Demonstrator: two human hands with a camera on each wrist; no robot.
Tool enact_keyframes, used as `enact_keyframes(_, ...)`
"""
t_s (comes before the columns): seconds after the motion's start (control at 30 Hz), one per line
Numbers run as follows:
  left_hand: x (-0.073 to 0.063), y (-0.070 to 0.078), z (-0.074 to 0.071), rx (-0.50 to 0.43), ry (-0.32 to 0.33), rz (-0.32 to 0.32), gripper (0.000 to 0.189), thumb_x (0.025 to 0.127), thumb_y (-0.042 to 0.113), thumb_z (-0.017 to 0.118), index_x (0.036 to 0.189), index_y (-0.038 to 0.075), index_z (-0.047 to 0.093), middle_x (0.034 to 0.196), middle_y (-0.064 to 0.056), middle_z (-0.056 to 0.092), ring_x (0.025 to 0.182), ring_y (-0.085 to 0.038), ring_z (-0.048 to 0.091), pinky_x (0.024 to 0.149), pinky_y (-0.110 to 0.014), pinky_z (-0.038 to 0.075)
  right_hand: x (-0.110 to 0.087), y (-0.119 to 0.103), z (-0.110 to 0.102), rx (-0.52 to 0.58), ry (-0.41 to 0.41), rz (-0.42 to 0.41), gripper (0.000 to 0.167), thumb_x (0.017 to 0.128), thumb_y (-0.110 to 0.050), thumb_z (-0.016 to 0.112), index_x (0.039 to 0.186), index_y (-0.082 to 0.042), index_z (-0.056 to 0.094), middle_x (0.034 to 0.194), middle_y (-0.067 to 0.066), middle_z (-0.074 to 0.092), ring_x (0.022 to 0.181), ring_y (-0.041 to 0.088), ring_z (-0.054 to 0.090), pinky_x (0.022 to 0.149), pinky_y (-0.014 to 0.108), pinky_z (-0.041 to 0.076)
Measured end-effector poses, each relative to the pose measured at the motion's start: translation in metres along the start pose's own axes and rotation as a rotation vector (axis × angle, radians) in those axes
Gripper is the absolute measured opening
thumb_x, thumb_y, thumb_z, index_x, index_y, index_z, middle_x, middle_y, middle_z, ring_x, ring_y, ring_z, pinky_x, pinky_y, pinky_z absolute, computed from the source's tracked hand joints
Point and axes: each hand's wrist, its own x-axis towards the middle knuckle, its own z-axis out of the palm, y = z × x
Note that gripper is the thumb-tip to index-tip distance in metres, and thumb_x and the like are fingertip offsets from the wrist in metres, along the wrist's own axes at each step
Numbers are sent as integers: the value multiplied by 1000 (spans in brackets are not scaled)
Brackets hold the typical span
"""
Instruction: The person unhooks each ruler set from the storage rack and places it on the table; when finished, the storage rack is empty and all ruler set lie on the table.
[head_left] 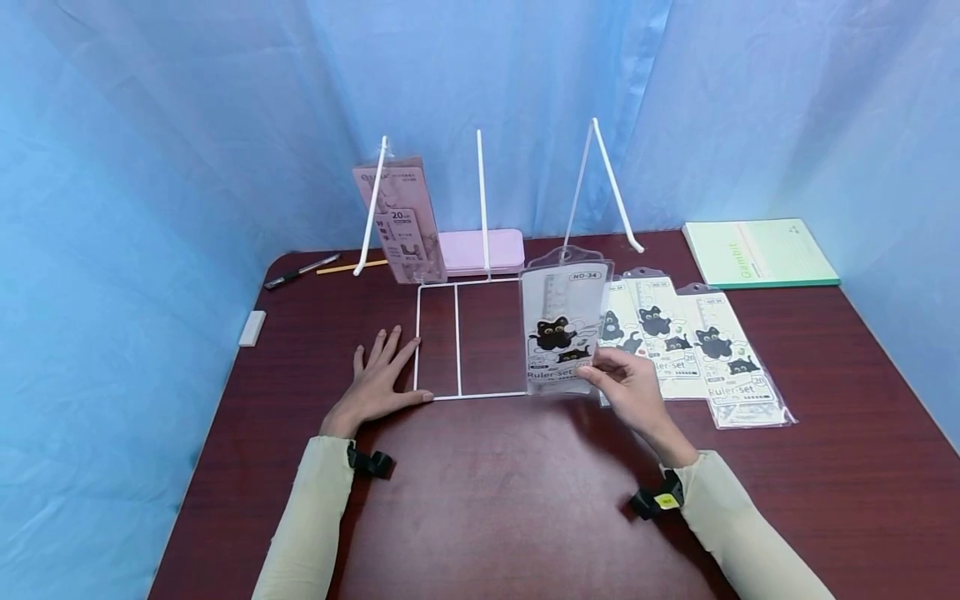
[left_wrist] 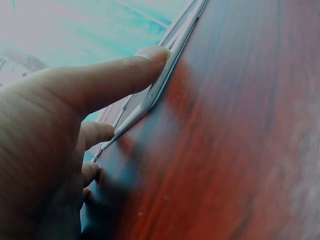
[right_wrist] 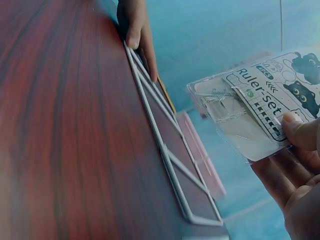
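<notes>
My right hand [head_left: 630, 392] pinches the lower right corner of a clear ruler-set pack [head_left: 566, 333] printed with black cats. The pack is upright above the right part of a white wire display rack [head_left: 459, 358], its top tab close to the right prong's wire. My left hand [head_left: 378, 383] rests at the rack's left side, fingers spread; in the left wrist view the thumb [left_wrist: 125, 75] lies on the base wire. Several similar cat-print packs [head_left: 735, 367] overlap on the table to the right. A pink pack [head_left: 408, 229] hangs on the left prong.
A lilac case [head_left: 502, 250] lies behind the rack. At the back right is a pale green notebook [head_left: 765, 254]. A pen [head_left: 300, 272], a yellow pencil [head_left: 352, 267] and a small white block [head_left: 252, 328] lie on the left. Blue curtains [head_left: 510, 67] surround the table.
</notes>
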Motion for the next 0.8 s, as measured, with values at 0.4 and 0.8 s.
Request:
enact_keyframes(0.4,-1,-1,1,-6,5,9,98,84,54,73,161,22,24,171,-15,3,158,-39,-5,120,-71,-6,-7,7,-38,-95,26,77,19,83,15,69,100,21,66,82,-31,71,70,-10,67,63,10,53)
enact_keyframes(0.8,-1,0,0,-12,7,15,98,84,54,74,161,21,24,171,-15,2,158,-39,-5,120,-71,-7,-10,16,-77,-80,124,110,44,81,19,69,107,-16,72,81,-26,73,71,-10,69,65,8,54)
